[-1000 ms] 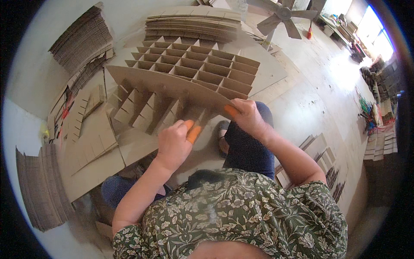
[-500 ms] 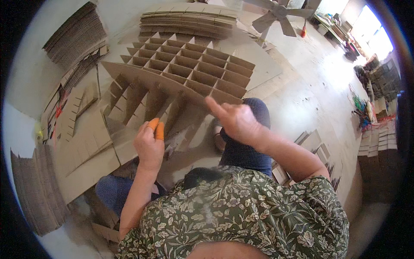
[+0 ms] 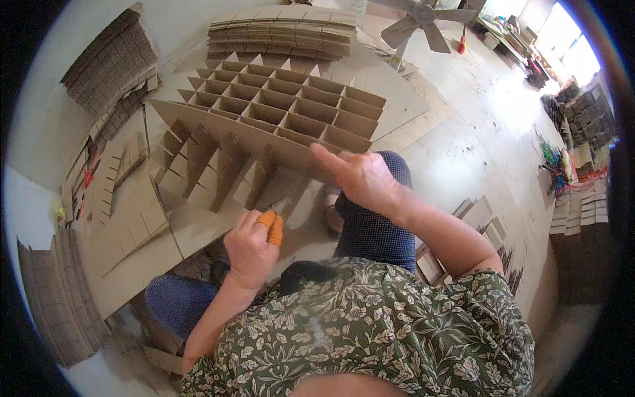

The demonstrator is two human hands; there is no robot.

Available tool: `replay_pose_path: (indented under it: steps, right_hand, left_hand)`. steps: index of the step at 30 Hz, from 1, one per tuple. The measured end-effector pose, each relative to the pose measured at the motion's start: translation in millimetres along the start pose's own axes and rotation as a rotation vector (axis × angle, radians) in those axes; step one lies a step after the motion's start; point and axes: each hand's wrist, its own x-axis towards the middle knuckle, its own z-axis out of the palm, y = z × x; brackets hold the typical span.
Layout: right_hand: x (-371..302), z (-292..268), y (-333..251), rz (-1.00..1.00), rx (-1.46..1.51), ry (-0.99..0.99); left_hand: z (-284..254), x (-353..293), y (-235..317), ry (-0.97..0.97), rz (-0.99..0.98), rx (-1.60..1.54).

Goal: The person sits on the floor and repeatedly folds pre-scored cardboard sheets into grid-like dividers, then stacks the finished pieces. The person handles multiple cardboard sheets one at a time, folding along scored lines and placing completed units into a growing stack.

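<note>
A brown cardboard divider grid (image 3: 281,99) of interlocked slotted strips stands on a flat board. Along its near side runs a long cardboard strip (image 3: 228,129), its right end held by my right hand (image 3: 367,180), one finger stretched along the top edge and the others curled below. Several slotted cross strips (image 3: 202,162) stick out toward me from under the long strip, fanned apart. My left hand (image 3: 251,248), with orange finger covers (image 3: 271,227) on two digits, is pinched at the near end of a cross strip on the right; the exact contact is partly hidden.
A stack of slotted strips (image 3: 281,36) lies behind the grid. More stacks (image 3: 112,59) lean at the left wall, with loose slotted sheets (image 3: 132,231) at left. A fan (image 3: 423,16) stands at the back. Cardboard pieces (image 3: 479,215) lie on the floor at right.
My left hand has moved right and slightly nearer, from a middle cross strip to one further right. My right hand has shifted slightly left. The cross strips on the left now sit lower and spread.
</note>
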Motion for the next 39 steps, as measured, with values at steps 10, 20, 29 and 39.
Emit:
replay_pose_path:
  steps: [10,20,29,39]
  right_hand:
    - [5,5,1,-0.015,-0.019,0.090]
    - [131,18,-36,-0.335,0.013,0.267]
    - [169,35,-33,-0.359,-0.151,-0.021]
    - [175,69,-21,-0.317,-0.214,0.022]
  left_hand:
    - [-18,4,-18,0.277,0.045,-0.131]
    - [-56,12,-128,0.545,-0.132,0.290]
    - [-45,-6,-172,0.561,-0.291,0.024]
    - [-97,8,-217,0.382,-0.375,-0.007]
